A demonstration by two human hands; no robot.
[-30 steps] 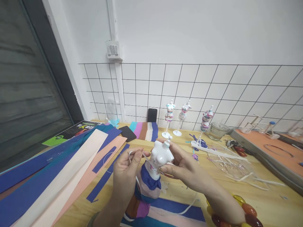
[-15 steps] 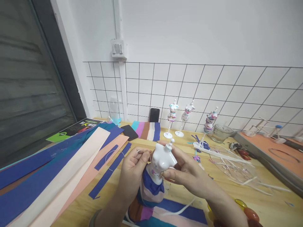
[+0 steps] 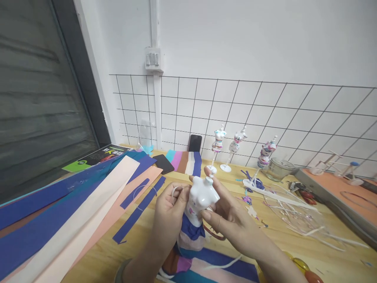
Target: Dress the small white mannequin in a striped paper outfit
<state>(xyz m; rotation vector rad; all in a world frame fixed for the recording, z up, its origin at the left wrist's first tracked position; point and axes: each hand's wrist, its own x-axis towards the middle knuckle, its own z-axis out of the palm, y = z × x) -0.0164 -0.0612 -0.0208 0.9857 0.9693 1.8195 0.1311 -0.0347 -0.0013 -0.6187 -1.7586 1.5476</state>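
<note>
A small white mannequin bust [image 3: 200, 196] with a striped blue, pink and brown fabric skirt [image 3: 190, 236] stands upright between my hands above the wooden table [image 3: 294, 243]. My right hand [image 3: 228, 220] wraps round the bust from the right, thumb pressed on its waist. My left hand [image 3: 169, 214] is closed at the bust's left shoulder, pinching a thin white ribbon [image 3: 174, 190] that loops above the fingers. More white ribbon [image 3: 226, 263] trails down over striped cloth near the front edge.
Long strips of blue, cream and peach fabric [image 3: 73, 220] cover the left of the table. Three small dressed mannequins [image 3: 235, 143] stand by the wire grid wall, with a glass jar [image 3: 278, 169], two phones [image 3: 196, 143], loose white ribbon strips [image 3: 294, 208] and an orange-topped tray [image 3: 338, 188].
My left hand has closed in against the bust's shoulder with the ribbon, shortening the loop. The view has shifted slightly left and down.
</note>
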